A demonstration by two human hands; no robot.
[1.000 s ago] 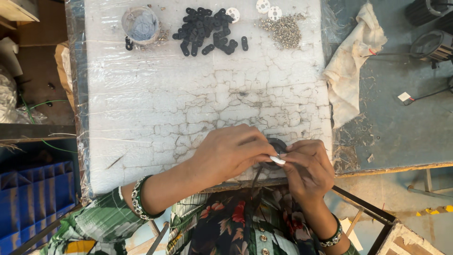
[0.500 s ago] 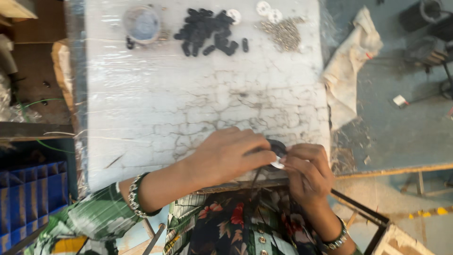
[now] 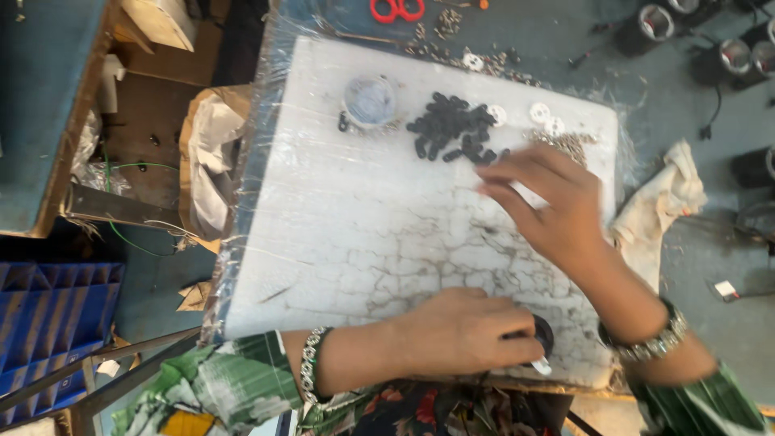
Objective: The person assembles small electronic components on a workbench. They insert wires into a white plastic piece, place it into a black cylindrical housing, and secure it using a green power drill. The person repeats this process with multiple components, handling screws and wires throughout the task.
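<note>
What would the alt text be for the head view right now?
A person's right hand reaches across a plastic-wrapped white board toward a pile of small black parts, while the left hand holds a round black part at the board's near edge.

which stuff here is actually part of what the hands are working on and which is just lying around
In use:
left hand holding a round black part
right hand reaching toward the pile of small black pieces
white board

Lying about:
red scissors
crumpled cloth
blue crate
round lid
</note>
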